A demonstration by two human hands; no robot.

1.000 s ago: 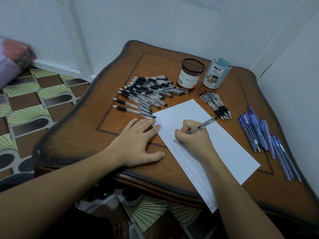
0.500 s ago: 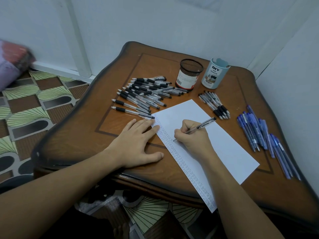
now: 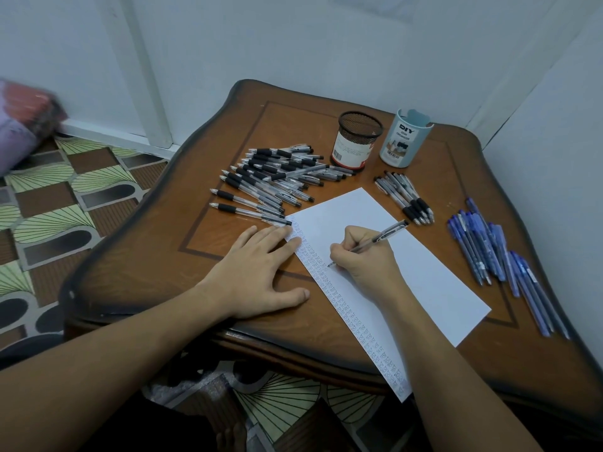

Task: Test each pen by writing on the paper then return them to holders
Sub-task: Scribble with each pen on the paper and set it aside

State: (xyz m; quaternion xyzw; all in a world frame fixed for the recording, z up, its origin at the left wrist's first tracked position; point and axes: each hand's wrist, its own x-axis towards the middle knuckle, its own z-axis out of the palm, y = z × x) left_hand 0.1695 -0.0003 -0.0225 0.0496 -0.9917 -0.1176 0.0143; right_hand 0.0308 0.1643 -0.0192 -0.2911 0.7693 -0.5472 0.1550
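Table (image 3: 228, 256); right hand (image 3: 362, 259) writing, pen (image 3: 381, 238) gripped.

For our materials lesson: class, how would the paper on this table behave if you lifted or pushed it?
Probably floppy: the paper is one thin sheet, its near corner overhanging the table edge. Likely to slide on the glossy wood; the left hand rests fingers on its edge, seemingly steadying it.

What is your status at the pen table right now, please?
Right hand grips a pen, tip on the paper. Left hand flat, fingertips on the paper's edge. No pens stick out of mesh holder or grey holder; nothing blocking.
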